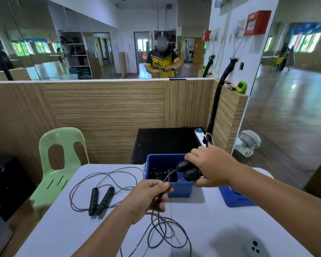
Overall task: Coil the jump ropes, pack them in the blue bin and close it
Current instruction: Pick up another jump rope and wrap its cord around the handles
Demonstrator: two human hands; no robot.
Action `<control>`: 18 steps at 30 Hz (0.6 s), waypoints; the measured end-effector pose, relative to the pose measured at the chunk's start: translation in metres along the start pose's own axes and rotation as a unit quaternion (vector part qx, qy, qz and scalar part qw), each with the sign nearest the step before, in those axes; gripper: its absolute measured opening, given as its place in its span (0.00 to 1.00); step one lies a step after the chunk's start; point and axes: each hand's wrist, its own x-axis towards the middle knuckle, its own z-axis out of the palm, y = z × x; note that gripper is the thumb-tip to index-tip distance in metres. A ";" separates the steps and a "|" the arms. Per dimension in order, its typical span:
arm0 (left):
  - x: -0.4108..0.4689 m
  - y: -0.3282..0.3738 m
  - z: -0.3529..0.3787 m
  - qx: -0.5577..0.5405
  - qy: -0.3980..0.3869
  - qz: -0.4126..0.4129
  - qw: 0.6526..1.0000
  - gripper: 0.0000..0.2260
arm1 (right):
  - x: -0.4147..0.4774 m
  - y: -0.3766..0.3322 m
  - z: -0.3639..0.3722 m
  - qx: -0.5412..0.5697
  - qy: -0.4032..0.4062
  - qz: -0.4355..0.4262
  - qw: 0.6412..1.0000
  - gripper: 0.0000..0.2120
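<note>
Two handles (pixel 183 165) gripped side by side in the right hand (pixel 213 164), at the bin (pixel 180 191), ends pointing left. Cord (pixel 152 217) pinched just left of them by the left hand (pixel 148 197), slack hanging down to the bench (pixel 82 229). Probably next: winding loops rightward toward the handles. Second rope (pixel 100 200) uncoiled, well left.

**Person at the blue bin (pixel 180 190).** On the near side of the bin, the left hand (pixel 148 198) and right hand (pixel 211 164) lead back to forearms (pixel 267 186) that are bare all the way to the edge of the view. In the mirror (pixel 100 43) beyond the bin, the reflection shows a short-sleeved jersey (pixel 161 59). It is yellow down the front and black over the shoulders and sleeves, with dark lettering across the chest. A dark item sits on the head, too small to make out.
</note>
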 end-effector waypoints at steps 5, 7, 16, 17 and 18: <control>-0.002 -0.003 -0.009 0.068 -0.001 -0.009 0.998 0.11 | -0.014 0.009 0.012 0.013 0.037 0.010 0.999 0.29; -0.002 -0.005 -0.011 0.080 0.010 -0.013 0.997 0.12 | -0.019 0.016 0.017 0.019 0.051 0.024 0.998 0.28; 0.010 -0.001 0.017 0.001 0.035 0.038 0.999 0.17 | -0.023 -0.013 0.030 0.429 0.159 0.214 0.863 0.13; 0.011 0.001 0.022 -0.006 0.034 0.041 0.999 0.17 | -0.020 -0.020 0.031 0.480 0.176 0.218 0.832 0.12; 0.011 0.003 0.027 -0.010 0.035 0.041 0.998 0.18 | -0.017 -0.027 0.032 0.526 0.194 0.224 0.797 0.09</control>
